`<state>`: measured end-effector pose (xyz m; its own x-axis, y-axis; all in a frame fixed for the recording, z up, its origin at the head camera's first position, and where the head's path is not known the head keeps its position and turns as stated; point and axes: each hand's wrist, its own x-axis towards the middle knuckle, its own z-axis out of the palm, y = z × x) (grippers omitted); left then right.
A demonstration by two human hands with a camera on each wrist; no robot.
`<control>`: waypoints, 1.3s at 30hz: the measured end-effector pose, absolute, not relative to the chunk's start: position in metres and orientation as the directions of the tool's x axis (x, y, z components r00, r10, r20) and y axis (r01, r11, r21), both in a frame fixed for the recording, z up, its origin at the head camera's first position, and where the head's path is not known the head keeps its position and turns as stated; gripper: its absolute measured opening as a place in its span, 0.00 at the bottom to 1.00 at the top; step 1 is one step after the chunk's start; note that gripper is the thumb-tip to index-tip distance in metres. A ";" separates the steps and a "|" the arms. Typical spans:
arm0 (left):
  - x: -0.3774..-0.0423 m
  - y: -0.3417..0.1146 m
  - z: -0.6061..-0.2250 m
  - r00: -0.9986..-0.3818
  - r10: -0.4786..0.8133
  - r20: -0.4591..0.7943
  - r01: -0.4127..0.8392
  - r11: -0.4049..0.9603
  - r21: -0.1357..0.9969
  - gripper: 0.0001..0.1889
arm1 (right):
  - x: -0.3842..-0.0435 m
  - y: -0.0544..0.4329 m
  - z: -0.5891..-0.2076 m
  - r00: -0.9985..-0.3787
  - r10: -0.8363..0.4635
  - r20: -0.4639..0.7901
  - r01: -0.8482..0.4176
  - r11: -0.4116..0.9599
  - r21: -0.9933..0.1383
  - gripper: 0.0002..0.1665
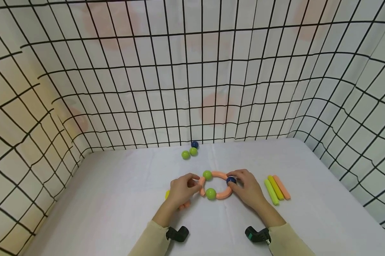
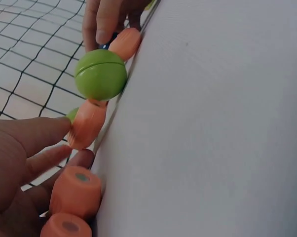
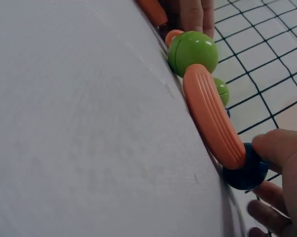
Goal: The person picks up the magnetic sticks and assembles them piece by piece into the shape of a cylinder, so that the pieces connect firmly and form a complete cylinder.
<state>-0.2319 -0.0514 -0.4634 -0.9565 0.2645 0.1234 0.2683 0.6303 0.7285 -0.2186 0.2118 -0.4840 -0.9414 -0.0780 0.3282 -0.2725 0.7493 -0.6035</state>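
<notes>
A ring of curved orange magnetic rods and balls lies on the white table before me. My left hand [image 1: 181, 189] pinches the curved orange rod [image 1: 202, 186] on the ring's left side between thumb and fingers. With thumb and fingers, my right hand [image 1: 248, 188] grips the dark blue ball [image 3: 247, 170] on the right side. One green ball [image 1: 207, 175] joins the ring at the back and another green ball [image 1: 211, 193] at the front. Curved orange rods [image 3: 212, 116] run from the green balls to the blue one. Loose orange rods [image 2: 75, 192] with grey end discs lie beside my left hand.
Two loose green balls [image 1: 185, 154] and a dark blue ball [image 1: 194, 144] sit at the back. Straight rods, green [image 1: 271, 192], yellow [image 1: 276, 187] and orange [image 1: 281, 187], lie at right. A yellow piece [image 1: 167, 194] is partly hidden behind my left hand. Black netting [image 1: 167, 65] surrounds the table.
</notes>
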 end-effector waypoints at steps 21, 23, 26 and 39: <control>-0.232 -0.059 -0.472 -0.855 0.486 0.180 0.488 0.638 0.596 0.15 | -0.191 0.183 -0.477 -0.758 -0.332 0.561 -0.576 0.746 -0.335 0.17; -0.232 -0.058 -0.472 -0.850 0.495 0.177 0.495 0.638 0.590 0.14 | -0.191 0.181 -0.478 -0.754 -0.351 0.555 -0.585 0.743 -0.326 0.18; -0.233 -0.058 -0.472 -0.848 0.505 0.163 0.496 0.645 0.581 0.12 | -0.193 0.178 -0.479 -0.755 -0.365 0.544 -0.590 0.740 -0.322 0.20; -0.232 -0.059 -0.470 -0.838 0.528 0.136 0.502 0.651 0.569 0.08 | -0.194 0.171 -0.478 -0.787 -0.360 0.501 -0.568 0.740 -0.360 0.20</control>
<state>-0.2321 -0.0587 -0.4704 -0.8384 0.5278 0.1359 0.5021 0.6510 0.5693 -0.1941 0.1714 -0.4778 -0.7868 -0.3603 0.5011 -0.5681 0.7400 -0.3601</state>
